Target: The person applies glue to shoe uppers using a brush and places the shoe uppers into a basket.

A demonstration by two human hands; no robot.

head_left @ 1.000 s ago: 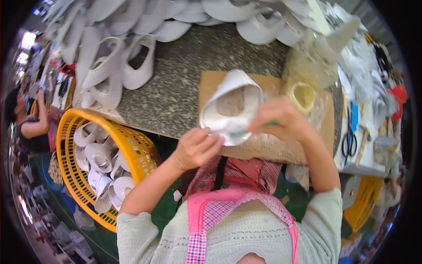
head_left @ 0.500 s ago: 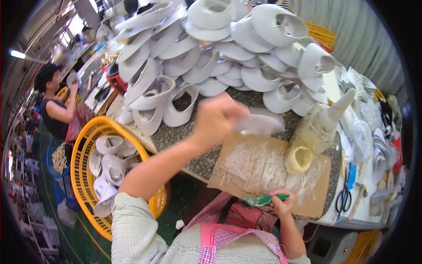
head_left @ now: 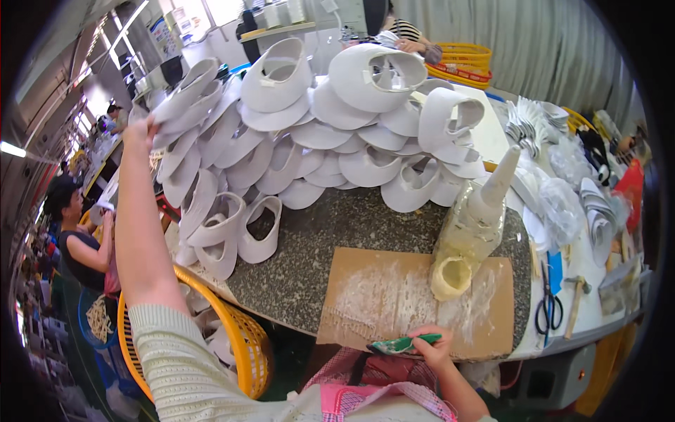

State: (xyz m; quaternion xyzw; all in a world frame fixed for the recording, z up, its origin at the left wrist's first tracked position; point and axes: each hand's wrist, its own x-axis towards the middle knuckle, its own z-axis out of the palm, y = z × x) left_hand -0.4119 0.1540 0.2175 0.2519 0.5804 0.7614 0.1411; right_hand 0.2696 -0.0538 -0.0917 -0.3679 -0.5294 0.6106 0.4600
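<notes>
Where visors (head_left: 285, 169) heap up at the far left of the speckled counter (head_left: 302, 243), our left hand (head_left: 143, 132) has bent fingers at the rim of one white visor (head_left: 184, 102); gripped or merely touched, we cannot tell. Our right hand (head_left: 430, 340) is closed round a slim green tool (head_left: 397, 345) by the near edge of a smeared cardboard sheet (head_left: 373, 285). Toward the sheet's far right corner: a cloudy cone-topped bottle (head_left: 467, 228). Below the counter's near left edge, we note a yellow basket (head_left: 249, 352) holding white pieces.
</notes>
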